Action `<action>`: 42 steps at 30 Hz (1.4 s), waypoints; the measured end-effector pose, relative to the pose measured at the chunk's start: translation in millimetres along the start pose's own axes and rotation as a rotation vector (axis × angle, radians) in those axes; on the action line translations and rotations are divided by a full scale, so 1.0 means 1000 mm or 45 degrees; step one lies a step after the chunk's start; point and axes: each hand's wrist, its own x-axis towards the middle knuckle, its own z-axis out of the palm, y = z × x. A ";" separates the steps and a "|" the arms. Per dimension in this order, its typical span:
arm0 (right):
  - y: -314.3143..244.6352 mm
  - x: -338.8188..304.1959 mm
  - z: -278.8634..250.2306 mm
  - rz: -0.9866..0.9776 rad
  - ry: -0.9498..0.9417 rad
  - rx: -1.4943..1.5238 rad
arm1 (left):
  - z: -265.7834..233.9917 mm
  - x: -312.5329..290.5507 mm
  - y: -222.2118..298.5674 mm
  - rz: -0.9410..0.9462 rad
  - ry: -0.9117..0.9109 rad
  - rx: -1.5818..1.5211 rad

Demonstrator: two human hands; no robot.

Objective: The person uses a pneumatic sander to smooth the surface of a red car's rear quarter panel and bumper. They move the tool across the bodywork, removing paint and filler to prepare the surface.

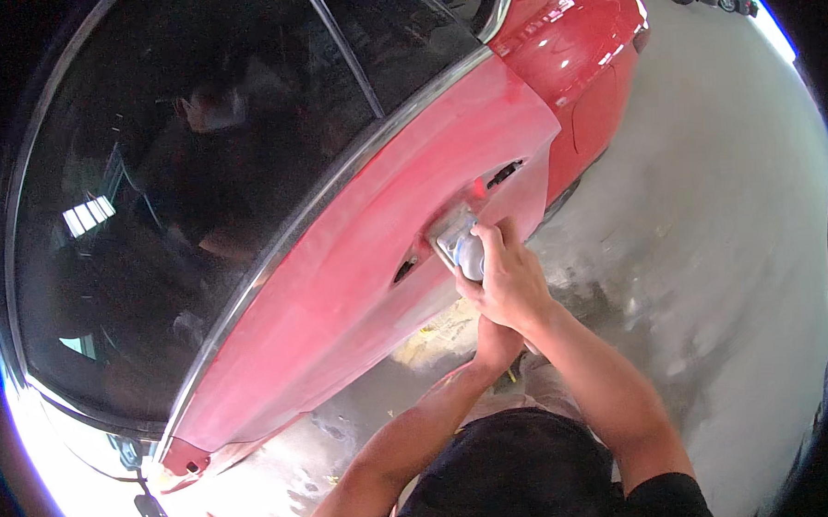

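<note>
The red car [556,30] takes up most of my head view, lying slantwise, glossy at the rear. Right of it I see the grey floor [735,207], with darker stained patches nearer the person. The dark window [212,295] spreads across the upper left and reflects a bright light panel. Below its metal trim [430,90] runs the door [332,281], matte and unevenly pink-red.

At the bottom I have the wearer's black shirt [525,471], with 2 bare forearms reaching up to the door. The right hand [510,280] has its fingers curled in close around the rounded body of a grey hand tool [470,258]. The left hand [498,342] sits just below it, partly covered by the right wrist; I cannot tell how its fingers stand or what they hold.

The tool is at the door, its flat pad [448,231] apparently against the panel, between 2 dark openings: the rear opening [504,173] and the front opening [405,267].
</note>
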 end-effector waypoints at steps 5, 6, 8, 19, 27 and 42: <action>-0.002 0.004 -0.008 -0.062 -0.051 -0.041 | 0.013 0.005 0.005 0.125 0.116 -0.043; -0.001 0.008 -0.009 -0.100 -0.031 -0.040 | 0.012 0.007 0.008 0.114 0.107 -0.051; 0.000 0.011 -0.004 -0.121 0.037 -0.026 | 0.009 0.011 0.008 0.037 0.099 -0.152; -0.005 0.011 -0.004 -0.102 0.023 -0.071 | 0.009 0.007 0.013 0.088 0.115 -0.164; -0.016 0.004 -0.003 0.105 -0.026 -0.173 | 0.002 -0.002 0.015 -0.018 0.014 0.019; -0.004 -0.018 0.026 0.166 0.397 -0.344 | -0.026 0.031 0.009 -0.038 -0.017 -0.098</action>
